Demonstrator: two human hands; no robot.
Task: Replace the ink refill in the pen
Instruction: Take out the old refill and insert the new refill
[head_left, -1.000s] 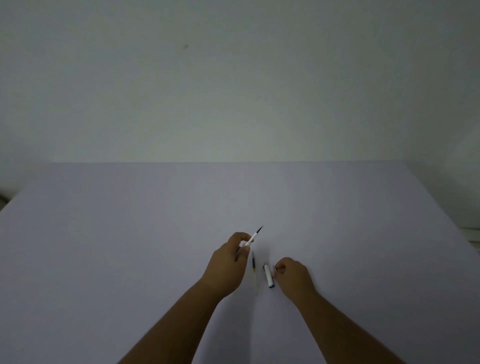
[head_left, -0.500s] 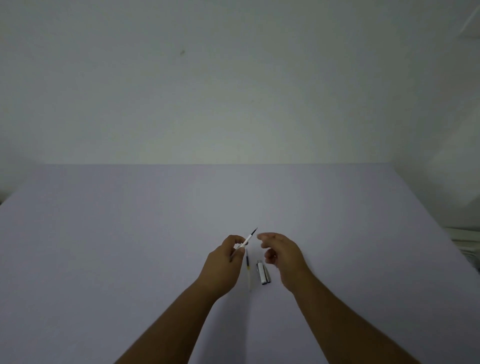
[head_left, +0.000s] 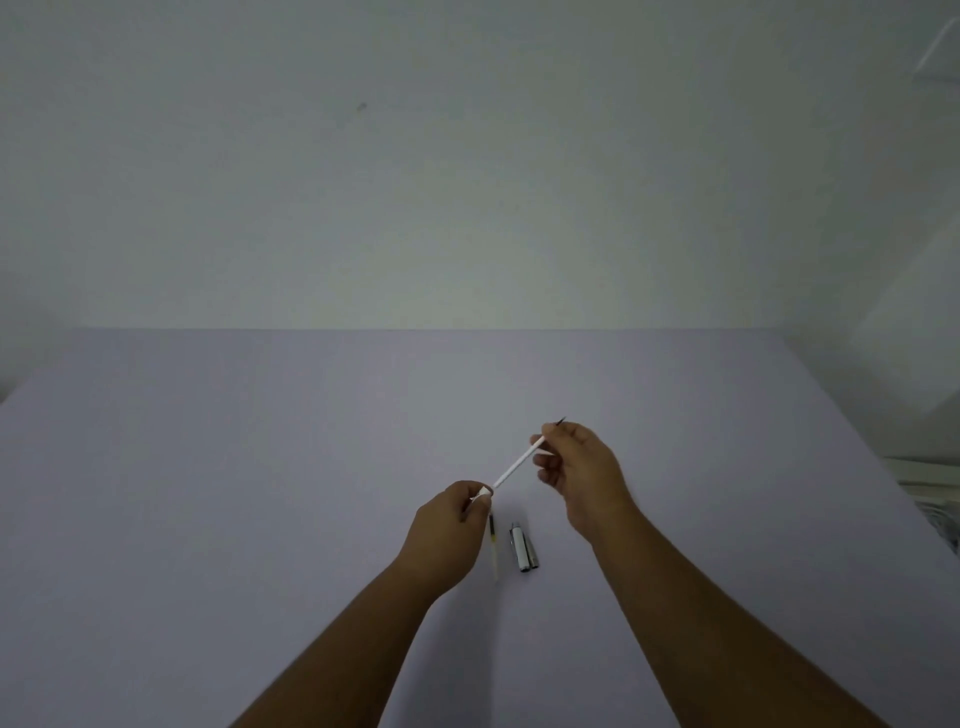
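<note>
A thin white ink refill (head_left: 514, 467) with a dark tip slants up to the right between my hands. My right hand (head_left: 584, 475) pinches it near the tip. My left hand (head_left: 452, 530) is closed on a small white pen piece (head_left: 482, 493), and the refill's lower end meets that piece. On the table below lie a second refill (head_left: 492, 543), yellowish with a dark end, and two short pen barrel parts (head_left: 523, 548) side by side, one white and one dark. Neither hand touches them.
The pale table (head_left: 260, 493) runs back to a plain wall (head_left: 467, 182). Its right edge slants down at the right, with some blurred objects (head_left: 930, 493) beyond it.
My right hand left the barrel parts on the table, rose to the refill's tip and gripped it. More of the refill now shows between the hands. The left hand dropped slightly.
</note>
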